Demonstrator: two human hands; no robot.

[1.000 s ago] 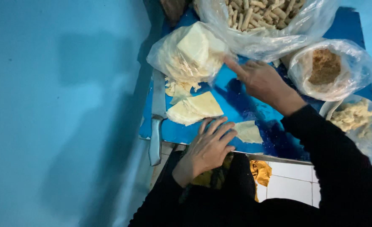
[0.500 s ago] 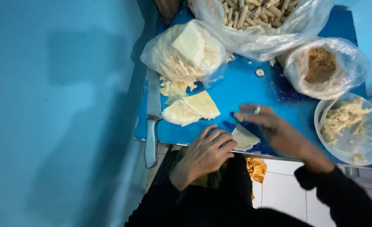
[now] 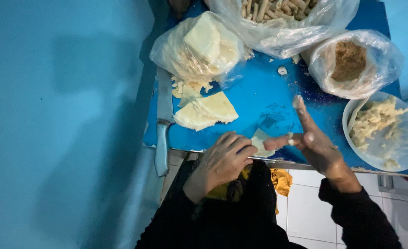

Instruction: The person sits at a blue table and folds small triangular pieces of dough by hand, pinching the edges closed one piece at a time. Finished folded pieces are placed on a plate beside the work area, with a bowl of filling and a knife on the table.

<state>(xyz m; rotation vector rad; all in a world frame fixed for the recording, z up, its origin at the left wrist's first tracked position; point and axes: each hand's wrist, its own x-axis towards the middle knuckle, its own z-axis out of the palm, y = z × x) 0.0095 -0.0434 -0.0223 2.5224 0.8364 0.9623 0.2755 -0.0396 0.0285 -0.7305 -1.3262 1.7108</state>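
A: Where the blue board (image 3: 259, 99) meets its near edge, what is the left hand (image 3: 222, 161) doing?

B: It lies knuckles up at about six o'clock on the board, fingers curled down onto the near end of a small pale dough wrapper (image 3: 261, 139). Pressing rather than pinching, as far as I can tell; most of the wrapper is hidden under it.

A: Which way does the wrapper run?

B: The visible part is a small wedge. Its long axis seems to go from the fingers at seven o'clock up toward one o'clock, tip pointing away from the person.

A: And the right hand (image 3: 315, 143)?

B: Open, holding nothing. The index finger sticks up toward twelve o'clock, other fingers reach left to nine o'clock, just beside the wrapper, with bits of paste on the tips.

A: Around them?

B: A stack of triangular wrappers (image 3: 206, 110) lies at ten o'clock from the left hand, points aimed right toward three o'clock. A knife (image 3: 163, 124) lies along the board's left edge, handle toward six. At the far side, a bag of wrappers (image 3: 199, 46), a bag of rolled sticks (image 3: 282, 14) and a bag of brown crumbs (image 3: 351, 62). A bowl of pale filling (image 3: 381, 131) sits at three o'clock.
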